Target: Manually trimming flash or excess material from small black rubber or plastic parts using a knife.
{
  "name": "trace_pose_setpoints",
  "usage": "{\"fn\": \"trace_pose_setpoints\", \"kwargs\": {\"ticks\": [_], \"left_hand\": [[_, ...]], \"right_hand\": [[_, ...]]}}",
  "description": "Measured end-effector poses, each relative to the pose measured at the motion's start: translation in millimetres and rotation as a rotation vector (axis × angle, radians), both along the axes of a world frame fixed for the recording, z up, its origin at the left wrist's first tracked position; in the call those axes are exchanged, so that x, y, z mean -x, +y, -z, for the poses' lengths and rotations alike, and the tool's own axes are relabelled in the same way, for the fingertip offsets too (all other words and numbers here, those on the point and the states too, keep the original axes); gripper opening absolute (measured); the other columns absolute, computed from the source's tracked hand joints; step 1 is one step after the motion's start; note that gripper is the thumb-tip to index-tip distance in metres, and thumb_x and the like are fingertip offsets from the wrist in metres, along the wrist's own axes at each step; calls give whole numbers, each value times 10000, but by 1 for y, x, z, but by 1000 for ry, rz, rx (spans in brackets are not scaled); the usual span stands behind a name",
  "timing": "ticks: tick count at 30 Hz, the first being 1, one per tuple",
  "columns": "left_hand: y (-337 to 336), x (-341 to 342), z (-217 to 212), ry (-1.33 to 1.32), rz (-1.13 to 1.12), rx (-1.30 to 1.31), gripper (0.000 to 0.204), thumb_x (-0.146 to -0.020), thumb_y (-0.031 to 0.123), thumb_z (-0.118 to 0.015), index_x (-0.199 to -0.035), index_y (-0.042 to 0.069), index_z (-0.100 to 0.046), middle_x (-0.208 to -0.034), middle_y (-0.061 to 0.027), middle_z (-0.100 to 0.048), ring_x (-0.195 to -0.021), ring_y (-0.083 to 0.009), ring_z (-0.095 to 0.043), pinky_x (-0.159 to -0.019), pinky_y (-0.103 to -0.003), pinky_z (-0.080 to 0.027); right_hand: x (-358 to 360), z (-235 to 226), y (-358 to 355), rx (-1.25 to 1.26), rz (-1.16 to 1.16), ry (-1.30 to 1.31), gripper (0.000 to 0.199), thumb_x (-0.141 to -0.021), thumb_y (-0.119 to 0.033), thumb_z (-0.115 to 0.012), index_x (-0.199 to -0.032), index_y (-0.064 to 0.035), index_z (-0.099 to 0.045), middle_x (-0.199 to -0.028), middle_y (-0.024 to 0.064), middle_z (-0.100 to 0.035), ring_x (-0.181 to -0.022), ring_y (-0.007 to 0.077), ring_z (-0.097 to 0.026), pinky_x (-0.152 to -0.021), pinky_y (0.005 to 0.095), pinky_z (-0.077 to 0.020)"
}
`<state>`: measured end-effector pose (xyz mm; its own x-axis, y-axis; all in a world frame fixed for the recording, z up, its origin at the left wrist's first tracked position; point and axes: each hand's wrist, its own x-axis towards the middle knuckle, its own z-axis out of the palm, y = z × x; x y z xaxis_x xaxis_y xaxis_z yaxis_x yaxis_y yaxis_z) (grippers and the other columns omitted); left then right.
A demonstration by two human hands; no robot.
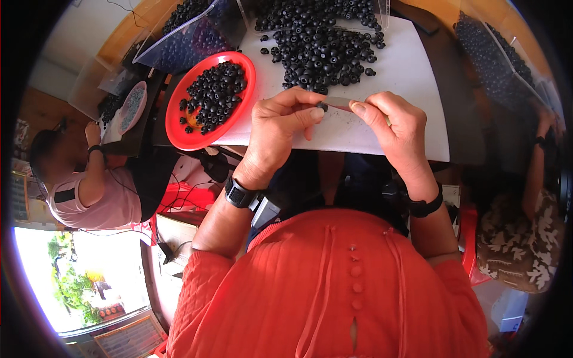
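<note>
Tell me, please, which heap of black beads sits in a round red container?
The heap in the red plate, left of the left hand; the bigger pile lies loose on the white board.

Small black bead-like part [322, 107]: rounded, dark, pinched between thumb and forefinger of the left hand [280, 128], upper centre of the frame, above the white desk [412, 77]. Thin metal blade [341, 104]: flat, narrow, grey, lying nearly level, its tip meeting the black part, its other end gripped by thumb and forefinger of the right hand [394, 128]. Both items sit just below centre of the frame's upper half.
</note>
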<state>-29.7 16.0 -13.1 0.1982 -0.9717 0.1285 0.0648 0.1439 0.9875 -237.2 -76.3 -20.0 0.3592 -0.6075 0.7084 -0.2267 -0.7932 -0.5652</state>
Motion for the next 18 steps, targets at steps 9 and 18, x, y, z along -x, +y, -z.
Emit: {"fn": "trace_pose_setpoints", "kwargs": {"ticks": [9,18], "left_hand": [[-3,8,6,315,111,84,226,-963,-21,-702,-1186,-53,-702,-956,-108,-711,-796,-157,-653,-650,-286,-532],[-3,7,6,298,121,130,224,-986,-40,-653,-1205,-53,-698,-996,-118,-712,-844,-170,-669,-680,-300,-555]], "right_hand": [[0,-2,0,-21,-11,-13,264,-911,-198,-793,-759,-38,-648,-615,71,-563,-514,196,-521,-498,341,-403],[2,-8,2,-154,-43,4,277,-923,-200,-785,-756,-26,-648,-575,69,-518,-492,159,-462,-494,319,-381]]}}
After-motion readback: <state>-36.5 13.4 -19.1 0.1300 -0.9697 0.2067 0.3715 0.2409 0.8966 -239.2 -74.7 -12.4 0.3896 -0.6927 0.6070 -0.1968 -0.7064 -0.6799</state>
